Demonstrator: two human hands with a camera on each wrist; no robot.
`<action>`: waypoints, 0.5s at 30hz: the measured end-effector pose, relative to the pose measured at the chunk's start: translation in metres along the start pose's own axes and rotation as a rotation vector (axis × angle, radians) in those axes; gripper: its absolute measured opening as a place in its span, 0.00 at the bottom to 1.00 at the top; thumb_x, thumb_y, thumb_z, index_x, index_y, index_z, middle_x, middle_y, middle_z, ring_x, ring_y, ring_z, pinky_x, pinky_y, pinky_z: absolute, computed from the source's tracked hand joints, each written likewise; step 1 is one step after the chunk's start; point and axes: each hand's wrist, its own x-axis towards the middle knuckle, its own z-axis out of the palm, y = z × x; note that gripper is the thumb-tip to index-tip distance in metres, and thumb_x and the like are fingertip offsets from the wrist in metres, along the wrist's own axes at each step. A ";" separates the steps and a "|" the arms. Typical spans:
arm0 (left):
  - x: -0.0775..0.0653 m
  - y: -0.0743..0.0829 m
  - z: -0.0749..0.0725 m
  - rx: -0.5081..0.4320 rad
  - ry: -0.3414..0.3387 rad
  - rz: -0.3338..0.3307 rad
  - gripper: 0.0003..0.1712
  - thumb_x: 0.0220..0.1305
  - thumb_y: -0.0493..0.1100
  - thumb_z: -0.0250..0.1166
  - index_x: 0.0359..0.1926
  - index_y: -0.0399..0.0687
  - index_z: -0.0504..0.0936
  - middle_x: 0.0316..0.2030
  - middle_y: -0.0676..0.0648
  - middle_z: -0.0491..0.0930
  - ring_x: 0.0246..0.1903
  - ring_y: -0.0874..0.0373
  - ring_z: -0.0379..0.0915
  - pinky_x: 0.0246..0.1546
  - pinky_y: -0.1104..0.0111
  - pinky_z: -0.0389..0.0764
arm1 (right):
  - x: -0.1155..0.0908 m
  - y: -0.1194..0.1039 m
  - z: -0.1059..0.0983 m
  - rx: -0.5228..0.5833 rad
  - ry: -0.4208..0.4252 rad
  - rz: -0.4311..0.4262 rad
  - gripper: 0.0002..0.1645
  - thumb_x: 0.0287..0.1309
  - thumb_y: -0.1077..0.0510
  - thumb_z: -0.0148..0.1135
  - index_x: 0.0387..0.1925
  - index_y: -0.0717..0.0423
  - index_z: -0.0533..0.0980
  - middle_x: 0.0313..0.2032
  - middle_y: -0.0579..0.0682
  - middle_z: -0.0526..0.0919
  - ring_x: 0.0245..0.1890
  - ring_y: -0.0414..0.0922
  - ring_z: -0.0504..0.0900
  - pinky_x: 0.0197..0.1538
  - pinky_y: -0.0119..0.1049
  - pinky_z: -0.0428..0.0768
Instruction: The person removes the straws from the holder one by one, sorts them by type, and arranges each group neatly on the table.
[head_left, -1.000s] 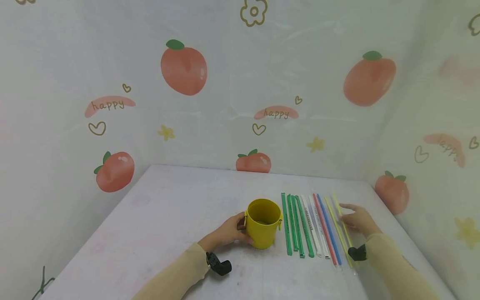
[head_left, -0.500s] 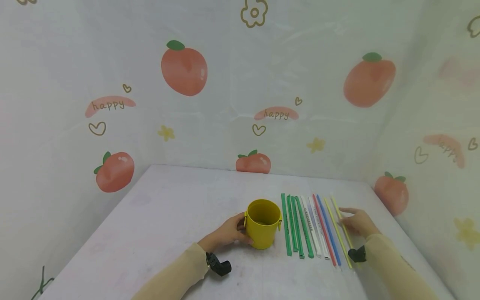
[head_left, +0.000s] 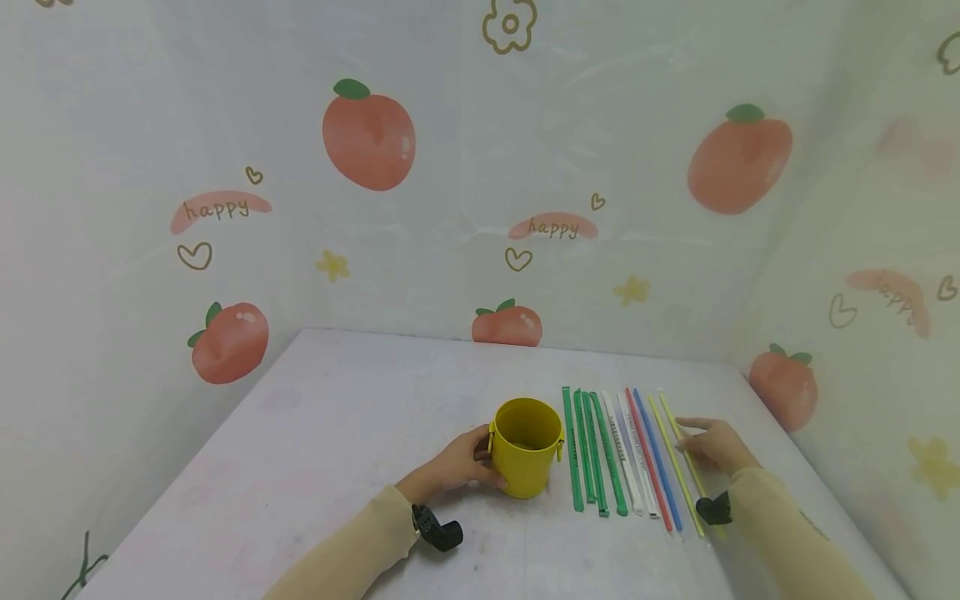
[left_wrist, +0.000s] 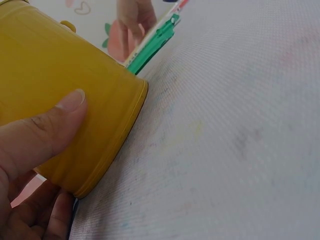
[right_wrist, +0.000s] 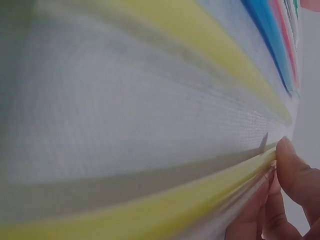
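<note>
My left hand (head_left: 456, 463) holds the small yellow bucket (head_left: 522, 471) by its left side as it stands upright on the table. In the left wrist view the thumb (left_wrist: 50, 130) lies along the bucket's wall near its base, with the other fingers curled behind. My right hand (head_left: 717, 447) pinches the rightmost yellow straw (head_left: 670, 413) between thumb and fingers. The right wrist view shows this straw (right_wrist: 200, 195) in a clear wrapper, low over the table and partly covered by the fingertips. Beside it lies another yellow straw (head_left: 677, 467).
Left of the yellow straws lie a blue straw (head_left: 657, 458) and a red straw (head_left: 648, 458). White-wrapped straws (head_left: 618, 442) and several green-wrapped straws (head_left: 573, 458) continue the row toward the bucket. A printed cloth wall (head_left: 420, 275) encloses the table (head_left: 360, 400) at the back and sides.
My right hand has shifted slightly left and nearer to me, and the pinched straw's far end has moved left toward the other yellow straw. The left hand and bucket have stayed put.
</note>
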 end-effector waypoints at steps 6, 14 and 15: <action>0.001 -0.001 0.000 -0.003 0.005 0.003 0.47 0.49 0.37 0.76 0.69 0.49 0.63 0.67 0.48 0.67 0.66 0.47 0.65 0.68 0.53 0.67 | -0.002 -0.002 0.000 0.027 -0.007 -0.013 0.34 0.60 0.64 0.59 0.66 0.70 0.61 0.49 0.68 0.76 0.33 0.42 0.77 0.34 0.32 0.80; 0.000 0.000 0.000 0.004 0.010 -0.009 0.47 0.49 0.38 0.76 0.69 0.48 0.64 0.67 0.47 0.68 0.66 0.47 0.65 0.67 0.53 0.67 | 0.000 -0.001 0.000 0.032 -0.007 -0.003 0.34 0.60 0.65 0.59 0.66 0.70 0.61 0.45 0.65 0.79 0.32 0.43 0.77 0.34 0.32 0.81; 0.000 0.000 0.000 0.001 0.008 -0.007 0.47 0.49 0.38 0.76 0.69 0.48 0.64 0.66 0.47 0.68 0.66 0.47 0.65 0.68 0.53 0.67 | 0.000 -0.001 0.000 0.035 -0.007 -0.005 0.34 0.60 0.65 0.59 0.66 0.70 0.62 0.44 0.64 0.79 0.31 0.43 0.77 0.33 0.32 0.81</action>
